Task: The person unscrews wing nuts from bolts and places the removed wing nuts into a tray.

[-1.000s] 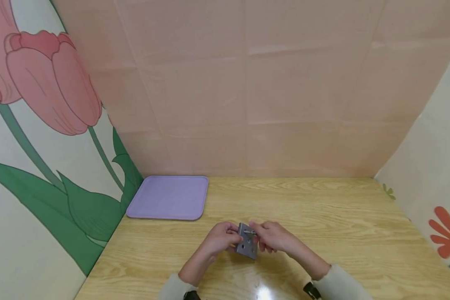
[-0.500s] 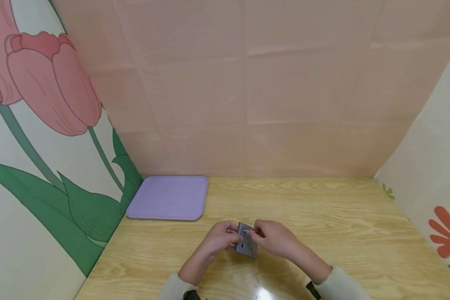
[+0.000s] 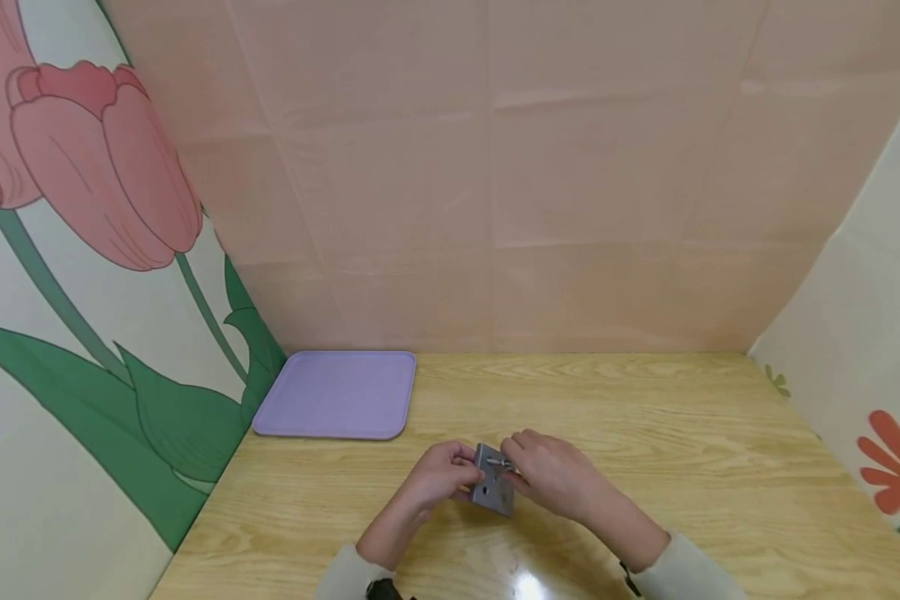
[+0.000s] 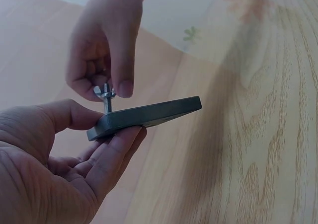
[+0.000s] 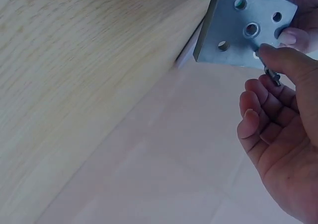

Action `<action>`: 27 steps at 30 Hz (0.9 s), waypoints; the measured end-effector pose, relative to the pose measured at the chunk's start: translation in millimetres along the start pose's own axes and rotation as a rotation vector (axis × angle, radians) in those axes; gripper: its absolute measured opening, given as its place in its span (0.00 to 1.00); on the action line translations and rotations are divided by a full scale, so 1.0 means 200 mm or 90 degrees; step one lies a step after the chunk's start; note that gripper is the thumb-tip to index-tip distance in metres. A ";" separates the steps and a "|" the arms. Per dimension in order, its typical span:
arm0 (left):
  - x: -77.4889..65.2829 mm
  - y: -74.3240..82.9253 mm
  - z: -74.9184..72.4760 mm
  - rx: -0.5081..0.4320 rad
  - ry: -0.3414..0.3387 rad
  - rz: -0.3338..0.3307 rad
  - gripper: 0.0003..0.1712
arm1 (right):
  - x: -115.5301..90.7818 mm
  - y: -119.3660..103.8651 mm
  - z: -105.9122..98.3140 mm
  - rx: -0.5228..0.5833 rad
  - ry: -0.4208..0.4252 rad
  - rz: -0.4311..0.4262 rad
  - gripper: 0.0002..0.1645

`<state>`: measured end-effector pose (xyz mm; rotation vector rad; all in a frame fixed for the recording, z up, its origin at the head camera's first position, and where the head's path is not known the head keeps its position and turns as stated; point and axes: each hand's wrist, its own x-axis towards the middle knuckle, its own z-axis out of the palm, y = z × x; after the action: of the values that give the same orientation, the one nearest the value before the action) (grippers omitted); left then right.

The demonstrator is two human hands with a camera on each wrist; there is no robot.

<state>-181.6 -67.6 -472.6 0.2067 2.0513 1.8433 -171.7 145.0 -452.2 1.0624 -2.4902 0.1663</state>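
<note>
Since half a second ago, the right grip (image 3: 557, 472) has rolled over a little, but the metal plate (image 5: 233, 28) stayed put. That grip looks to be pinching the wing nut (image 4: 106, 91) on the bolt (image 4: 108, 105) near one corner of the plate. The left grip (image 3: 438, 475) holds the plate's edge, over the table (image 3: 645, 433). To turn the wing nut well, best keep the plate still and each twist small. Behind, to the left, lies a purple tray (image 3: 335, 395).

Creased pinkish sheeting (image 3: 487, 183) and flower-printed side walls (image 3: 105, 167) are enclosing a wood-grain worktop (image 3: 645, 433), suggesting a screened-off workspace.
</note>
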 end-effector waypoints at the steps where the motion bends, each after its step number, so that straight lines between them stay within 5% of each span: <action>1: 0.00 0.00 0.00 -0.002 0.000 -0.001 0.14 | 0.00 0.00 0.00 -0.001 0.004 0.000 0.18; 7: 0.00 0.01 -0.01 -0.007 -0.002 0.000 0.14 | 0.00 -0.01 -0.02 0.089 -0.031 0.098 0.18; 11: -0.01 0.01 -0.01 -0.003 0.002 -0.002 0.14 | 0.02 0.00 -0.02 0.252 -0.085 0.264 0.18; 17: -0.01 0.01 0.00 0.003 0.009 -0.004 0.14 | 0.02 0.01 -0.01 0.529 -0.195 0.474 0.40; 21: -0.02 0.01 0.00 0.008 0.008 -0.009 0.15 | 0.02 0.00 0.00 0.626 -0.234 0.512 0.46; 27: -0.02 0.01 0.01 0.008 0.001 -0.009 0.15 | 0.03 -0.01 -0.01 0.645 -0.247 0.502 0.39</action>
<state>-176.9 -67.3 -469.8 0.1946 2.0604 1.8235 -173.9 140.6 -448.9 0.2977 -3.0758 1.7200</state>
